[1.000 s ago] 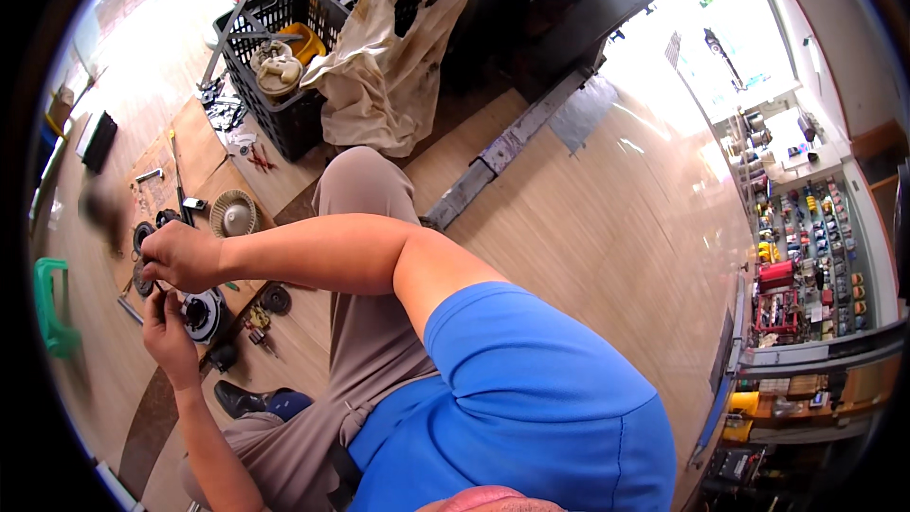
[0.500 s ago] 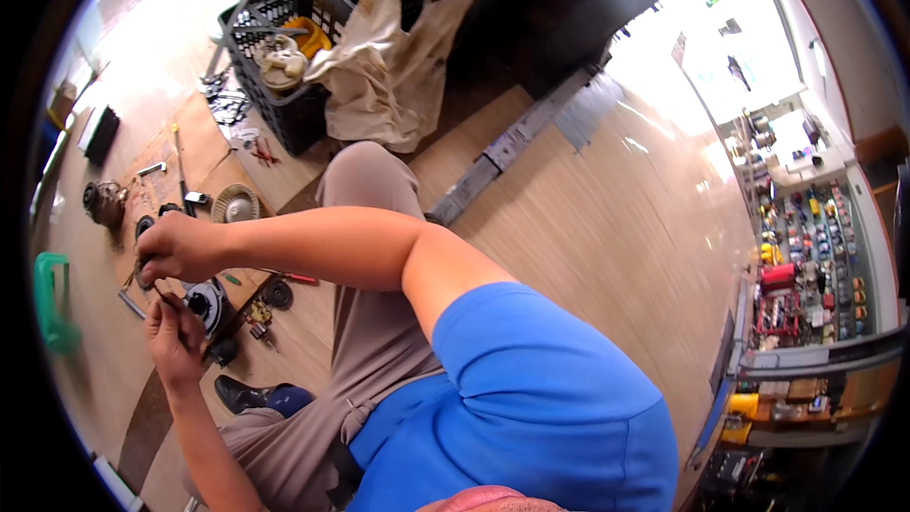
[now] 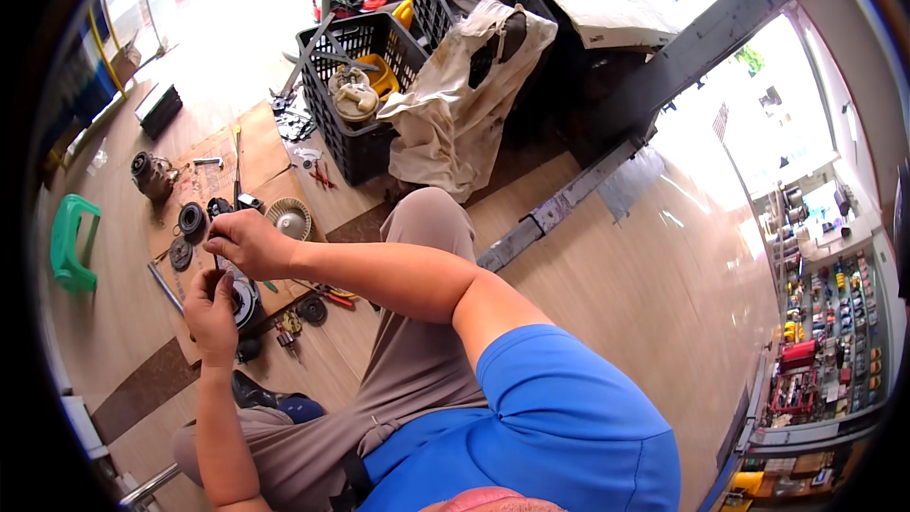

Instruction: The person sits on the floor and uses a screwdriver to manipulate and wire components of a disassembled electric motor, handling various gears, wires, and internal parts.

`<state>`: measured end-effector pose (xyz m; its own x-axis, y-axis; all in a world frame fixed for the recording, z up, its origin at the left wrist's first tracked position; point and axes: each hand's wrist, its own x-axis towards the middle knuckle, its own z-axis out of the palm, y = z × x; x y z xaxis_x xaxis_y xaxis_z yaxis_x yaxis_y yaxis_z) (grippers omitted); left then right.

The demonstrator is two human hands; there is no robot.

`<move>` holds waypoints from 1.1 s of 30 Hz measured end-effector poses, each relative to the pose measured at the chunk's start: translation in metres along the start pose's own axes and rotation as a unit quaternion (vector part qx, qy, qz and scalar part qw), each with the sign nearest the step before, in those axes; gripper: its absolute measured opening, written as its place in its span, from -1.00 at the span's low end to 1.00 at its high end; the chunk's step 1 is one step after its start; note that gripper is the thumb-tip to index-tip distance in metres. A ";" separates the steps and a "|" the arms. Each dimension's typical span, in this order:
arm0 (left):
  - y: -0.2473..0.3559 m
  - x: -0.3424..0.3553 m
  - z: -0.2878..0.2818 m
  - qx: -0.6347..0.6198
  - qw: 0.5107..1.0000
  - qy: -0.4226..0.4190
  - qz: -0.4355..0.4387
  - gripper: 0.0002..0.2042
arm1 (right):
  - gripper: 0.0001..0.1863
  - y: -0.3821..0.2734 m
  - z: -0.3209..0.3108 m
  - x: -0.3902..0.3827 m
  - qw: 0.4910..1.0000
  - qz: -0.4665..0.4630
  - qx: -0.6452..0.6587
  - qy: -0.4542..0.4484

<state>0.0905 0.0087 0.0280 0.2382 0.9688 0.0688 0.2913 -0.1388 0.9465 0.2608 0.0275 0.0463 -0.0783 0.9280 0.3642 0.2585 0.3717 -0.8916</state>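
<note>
My right hand [image 3: 250, 243] is closed in a pinch above the cardboard sheet [image 3: 261, 137]. Just below it, my left hand [image 3: 210, 315] is raised with fingertips pinched together. Something small and dark seems to sit between the two hands, too small to name. Behind the hands lies a round metal-and-black housing [image 3: 246, 301], partly hidden. To the left of my right hand are a black grooved pulley [image 3: 191, 220] and a dark disc [image 3: 180, 253]. A ribbed fan wheel [image 3: 289, 218] rests beyond my right wrist.
A motor-like part [image 3: 152, 176], a yellow-handled screwdriver [image 3: 237, 147] and a metal bar [image 3: 165, 287] lie around the cardboard. Pliers [image 3: 336, 296] lie near my leg. A green stool [image 3: 76, 245] stands left. Black crates [image 3: 355, 154] with a stained cloth [image 3: 445, 114] stand ahead.
The view has shifted, so the scene sits further right and lower. My hands have moved off the pulley and disc, which now show. The thin piece between my fingers is less visible.
</note>
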 end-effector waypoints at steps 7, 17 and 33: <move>0.008 -0.003 -0.008 0.174 0.974 0.092 0.108 -0.85 | -0.84 0.002 -0.002 0.003 0.996 -0.011 0.061 -0.057; -0.005 -0.009 -0.011 -0.472 0.854 -0.193 -0.102 -0.76 | -0.87 -0.018 -0.014 0.000 0.989 -0.077 0.084 -0.090; 0.007 -0.002 -0.005 0.029 0.997 0.035 0.056 -0.86 | -0.82 -0.003 -0.011 0.001 0.995 -0.089 -0.015 -0.045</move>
<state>0.0874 0.0068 0.0365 0.2082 0.9582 0.1960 0.3204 -0.2562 0.9120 0.2706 0.0271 0.0522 -0.2102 0.8468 0.4887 0.2618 0.5303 -0.8064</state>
